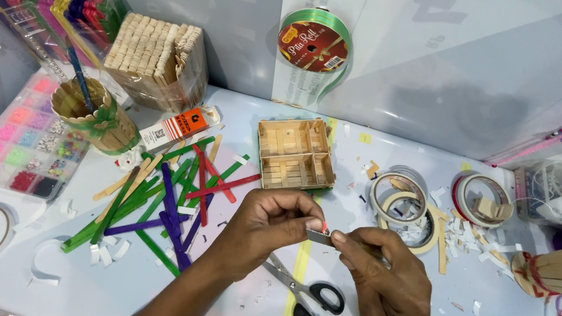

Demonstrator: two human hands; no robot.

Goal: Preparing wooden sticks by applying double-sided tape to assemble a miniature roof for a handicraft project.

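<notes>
Both hands, left hand point(268, 222) and right hand point(380, 270), pinch a small grey strip point(319, 236) in narrow grips above black-handled scissors point(305, 296); an orange-and-white box point(172, 128) lies behind.

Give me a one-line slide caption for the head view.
Two hands, left hand and right hand, pinch a small strip above scissors and coloured craft sticks.

scissors point(302, 296) before hands, box point(294, 153) behind
</notes>
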